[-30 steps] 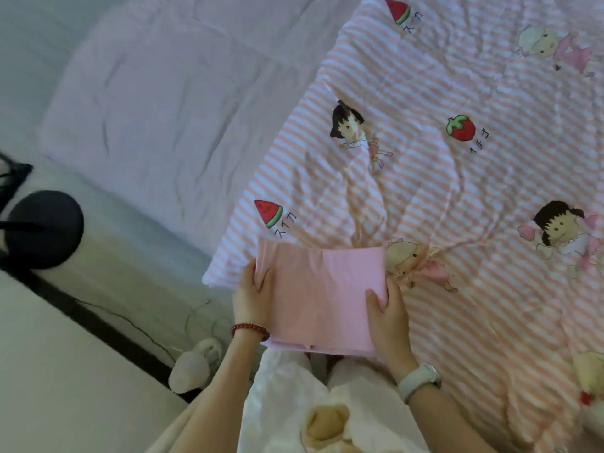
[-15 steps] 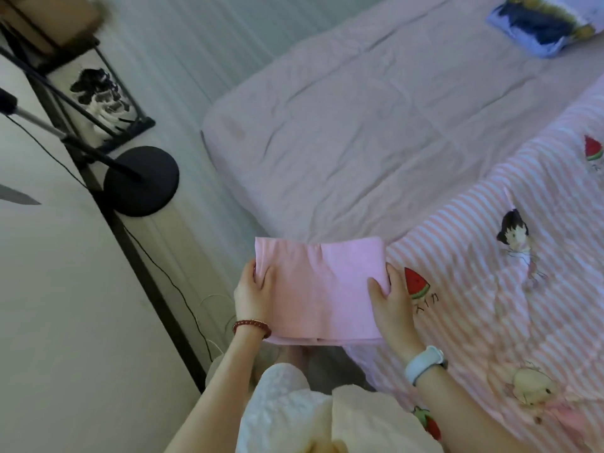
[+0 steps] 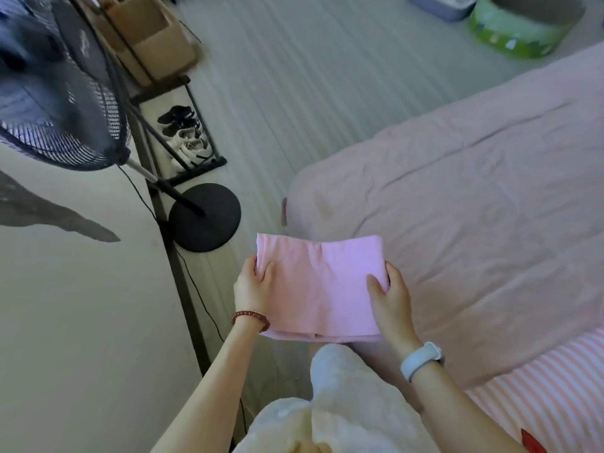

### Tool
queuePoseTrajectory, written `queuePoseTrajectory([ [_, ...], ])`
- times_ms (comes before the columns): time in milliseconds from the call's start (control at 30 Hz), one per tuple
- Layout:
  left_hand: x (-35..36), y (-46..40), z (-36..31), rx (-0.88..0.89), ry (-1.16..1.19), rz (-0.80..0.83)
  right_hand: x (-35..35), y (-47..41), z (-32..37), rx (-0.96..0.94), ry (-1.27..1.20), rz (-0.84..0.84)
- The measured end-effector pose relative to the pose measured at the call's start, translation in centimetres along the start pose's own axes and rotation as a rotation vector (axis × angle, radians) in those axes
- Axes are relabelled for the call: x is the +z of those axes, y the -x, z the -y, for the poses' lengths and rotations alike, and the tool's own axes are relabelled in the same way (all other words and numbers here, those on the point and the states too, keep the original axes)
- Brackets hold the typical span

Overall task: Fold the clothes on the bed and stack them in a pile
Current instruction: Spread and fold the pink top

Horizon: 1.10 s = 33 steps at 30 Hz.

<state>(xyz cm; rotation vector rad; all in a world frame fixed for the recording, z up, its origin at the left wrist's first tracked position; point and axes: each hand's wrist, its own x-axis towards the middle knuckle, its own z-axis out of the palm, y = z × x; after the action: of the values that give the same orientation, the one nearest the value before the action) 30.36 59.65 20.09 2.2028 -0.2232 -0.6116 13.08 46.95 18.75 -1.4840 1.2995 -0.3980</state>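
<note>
A folded pink garment (image 3: pixel 322 286) is held flat in the air at the bed's near corner, partly over the floor. My left hand (image 3: pixel 253 286) grips its left edge with the thumb on top. My right hand (image 3: pixel 389 294) grips its right edge the same way, fingers underneath. The bed (image 3: pixel 474 204) with its plain pink sheet spreads to the right. A striped pink-and-white quilt (image 3: pixel 552 384) shows at the lower right corner. No other clothes or pile are in view.
A standing fan (image 3: pixel 58 103) with a round black base (image 3: pixel 204 217) stands left of the bed, its cord trailing along the floor. Behind it are a shoe rack (image 3: pixel 183 138) and a cardboard box (image 3: pixel 147 37). A green round tub (image 3: pixel 523 27) sits at the top right.
The garment, held by both hands, has been lifted off the striped quilt and carried left to the bed's corner. The view has swung left, bringing the fan and floor into sight.
</note>
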Motion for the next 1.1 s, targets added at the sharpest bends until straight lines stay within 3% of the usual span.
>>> queuePoseTrajectory([
  [533,-3.5,-33.4,-17.4,0.105,-0.031,-0.026,13.5,-25.9,21.1,-0.036,-0.073,-0.048],
  [833,-0.3,-49.3,-26.9,0.202,-0.033,0.23,18.1,-36.7,28.5,0.056,-0.153,-0.331],
  [1100,6.6,-57.4,-37.4,0.329,-0.044,0.411,15.3,-45.7,33.5,0.084,-0.214,-0.543],
])
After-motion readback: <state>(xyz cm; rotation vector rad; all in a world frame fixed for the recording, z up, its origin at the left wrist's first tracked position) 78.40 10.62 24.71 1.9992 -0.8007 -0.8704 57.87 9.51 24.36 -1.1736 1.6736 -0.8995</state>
